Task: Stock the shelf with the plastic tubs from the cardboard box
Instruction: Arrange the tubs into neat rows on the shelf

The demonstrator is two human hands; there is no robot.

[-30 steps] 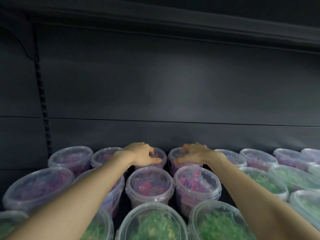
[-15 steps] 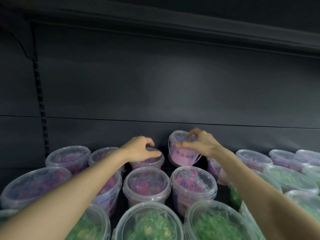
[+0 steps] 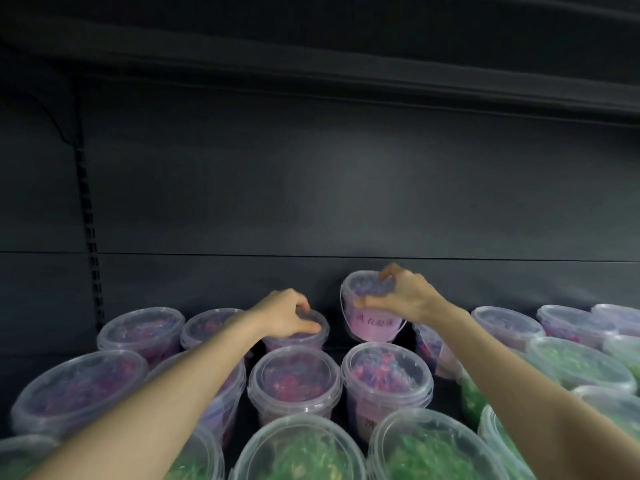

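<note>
Clear plastic tubs with lids fill the dark shelf in rows; the back ones hold purple and pink pieces, the front ones green. My right hand [image 3: 403, 297] grips the lid rim of a purple tub [image 3: 372, 318] with a pink label, lifted above the back row and tilted toward me. My left hand [image 3: 289, 315] grips the lid of another purple tub [image 3: 301, 336] that stands in the back row. The cardboard box is out of view.
The dark back wall [image 3: 311, 188] of the shelf rises just behind the back row, and an upper shelf [image 3: 346, 71] hangs overhead. A slotted upright [image 3: 88, 237] runs down the left. Green tubs [image 3: 301, 455] crowd the front under my forearms.
My right hand has lifted its purple tub out of the back row and tipped it toward me. My left hand stays on its tub's lid.
</note>
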